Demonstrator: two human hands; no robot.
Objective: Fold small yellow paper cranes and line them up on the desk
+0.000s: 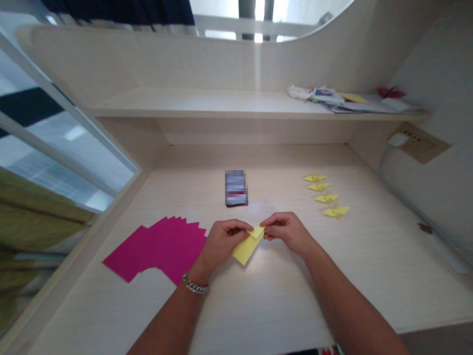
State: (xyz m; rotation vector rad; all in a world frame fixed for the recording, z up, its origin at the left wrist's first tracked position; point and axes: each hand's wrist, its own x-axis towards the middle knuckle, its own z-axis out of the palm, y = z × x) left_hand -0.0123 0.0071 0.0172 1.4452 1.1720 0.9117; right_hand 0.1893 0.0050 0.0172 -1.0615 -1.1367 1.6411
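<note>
A partly folded sheet of yellow origami paper (244, 251) is held just above the desk, its top edge folded into a small triangular flap. My left hand (223, 239) pinches its upper left side between thumb and fingers, and a silver chain bracelet circles that wrist. On the other side, my right hand (286, 229) grips the upper right corner with thumb and forefinger. Several magenta paper squares (158, 246) lie fanned out beside my left forearm, which covers part of them. To the right stands a row of several small yellow folded paper cranes (335, 212).
A phone (236, 188) with a blurred screen lies on the desk (273, 305) beyond my hands. Papers (354, 101) are piled on the shelf (207, 103) at the back. A plug and cable come from the wall socket (419, 142) at right. A window is at left.
</note>
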